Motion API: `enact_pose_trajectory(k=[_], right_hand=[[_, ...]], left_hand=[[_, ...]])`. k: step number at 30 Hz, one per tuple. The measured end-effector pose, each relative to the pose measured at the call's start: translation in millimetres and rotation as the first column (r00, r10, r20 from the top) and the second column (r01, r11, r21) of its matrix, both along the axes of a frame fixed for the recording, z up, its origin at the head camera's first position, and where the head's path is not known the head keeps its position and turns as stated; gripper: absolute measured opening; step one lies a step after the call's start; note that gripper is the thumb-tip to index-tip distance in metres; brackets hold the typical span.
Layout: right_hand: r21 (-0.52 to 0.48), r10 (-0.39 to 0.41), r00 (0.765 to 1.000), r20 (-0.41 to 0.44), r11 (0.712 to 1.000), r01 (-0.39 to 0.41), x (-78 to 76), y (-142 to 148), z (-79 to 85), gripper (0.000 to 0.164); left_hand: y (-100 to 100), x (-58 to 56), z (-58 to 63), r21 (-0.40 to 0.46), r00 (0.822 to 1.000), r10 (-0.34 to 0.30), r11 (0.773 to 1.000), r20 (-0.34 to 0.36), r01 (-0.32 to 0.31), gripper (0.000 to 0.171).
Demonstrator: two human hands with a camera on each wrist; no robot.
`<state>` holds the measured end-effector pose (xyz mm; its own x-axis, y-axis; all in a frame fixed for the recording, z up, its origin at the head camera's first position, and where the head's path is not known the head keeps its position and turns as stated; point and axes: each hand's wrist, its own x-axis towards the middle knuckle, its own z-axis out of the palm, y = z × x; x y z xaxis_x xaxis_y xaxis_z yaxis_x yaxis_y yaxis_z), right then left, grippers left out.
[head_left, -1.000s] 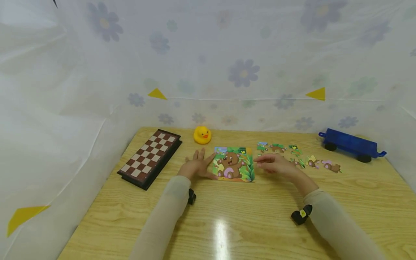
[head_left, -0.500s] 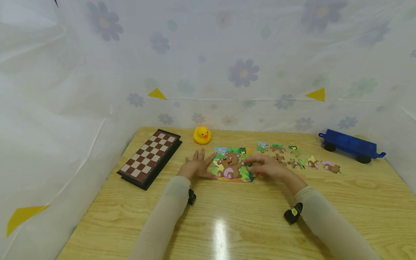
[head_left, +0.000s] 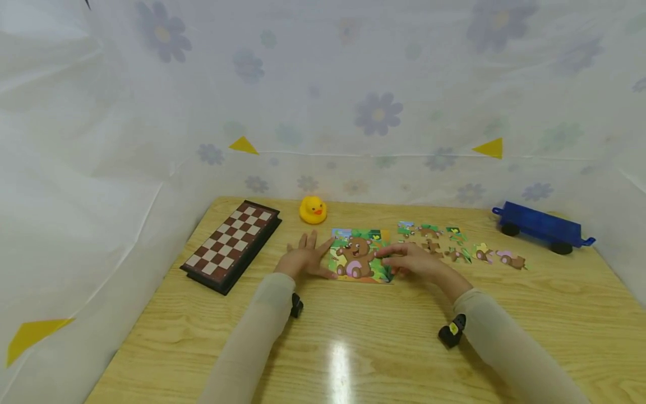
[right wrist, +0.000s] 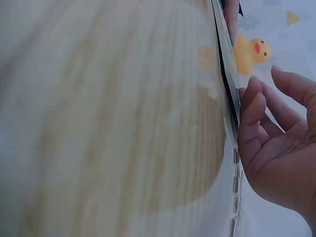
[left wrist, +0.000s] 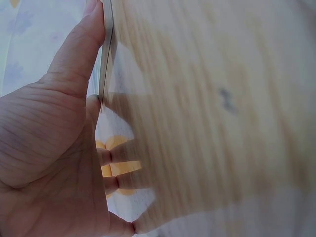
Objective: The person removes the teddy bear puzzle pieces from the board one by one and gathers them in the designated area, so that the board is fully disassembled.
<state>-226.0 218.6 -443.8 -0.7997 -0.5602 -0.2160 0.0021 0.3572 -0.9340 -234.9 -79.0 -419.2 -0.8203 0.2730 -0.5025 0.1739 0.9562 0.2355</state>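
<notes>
A square bear picture puzzle (head_left: 355, 252) lies flat on the wooden table. My left hand (head_left: 300, 262) rests at its left edge with thumb and fingers spread; in the left wrist view, the thumb (left wrist: 74, 64) lies along the board's edge. From the other side, my right hand (head_left: 419, 261) reaches over the puzzle's right part, its fingertips on the picture and covering some of it. Low in the right wrist view, the board (right wrist: 226, 64) shows edge-on, with the loosely bent fingers (right wrist: 254, 108) against it. Neither hand grips anything.
Loose bear puzzle pieces (head_left: 430, 231) lie spread to the right of the puzzle. A yellow rubber duck (head_left: 313, 211) sits behind it. On the left is a folded chessboard (head_left: 232, 244), and a blue toy wagon (head_left: 542, 225) stands at the back right. A flowered curtain (head_left: 323, 101) hangs behind the table.
My right hand has moved left from beside the puzzle's right edge onto its right part, uncovering some loose pieces. My left hand has stayed in place.
</notes>
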Motion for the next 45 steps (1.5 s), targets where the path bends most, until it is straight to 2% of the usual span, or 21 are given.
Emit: enact_pose_trajectory(k=[4, 14, 19, 30, 39, 45], right_hand=[[0.009, -0.025, 1.0, 0.013, 1.0, 0.025, -2.5, -5, 1.0, 0.042], [0.01, -0.089, 0.994, 0.062, 0.996, 0.089, -7.0, -18, 15.8, 0.044], [0.03, -0.116, 0.989, 0.087, 0.993, 0.114, -11.2, -18, 14.0, 0.041], [0.05, -0.154, 0.984, 0.086, 0.987, 0.15, -11.4, -16, 11.5, 0.035], [0.039, -0.115, 0.991, 0.073, 0.993, 0.112, -11.6, -16, 5.4, 0.033], [0.05, -0.132, 0.989, 0.064, 0.99, 0.129, -8.1, -15, 3.8, 0.032]], left_hand=[[0, 0.1, 1.1, -0.006, 1.0, -0.006, 1.0, -0.001, 0.005, 0.102], [0, -0.1, 2.3, -0.011, 1.0, -0.016, 1.0, -0.002, 0.016, 0.101], [0, 1.0, 3.6, 0.001, 1.0, -0.007, 1.0, 0.0, 0.007, 0.101], [0, 0.7, 2.6, -0.003, 1.0, -0.011, 1.0, 0.0, 0.011, 0.101], [0, -0.6, -0.3, -0.005, 1.0, -0.005, 1.0, 0.005, 0.005, 0.102], [0, -0.2, -0.9, -0.01, 1.0, -0.008, 1.0, -0.003, 0.008, 0.102]])
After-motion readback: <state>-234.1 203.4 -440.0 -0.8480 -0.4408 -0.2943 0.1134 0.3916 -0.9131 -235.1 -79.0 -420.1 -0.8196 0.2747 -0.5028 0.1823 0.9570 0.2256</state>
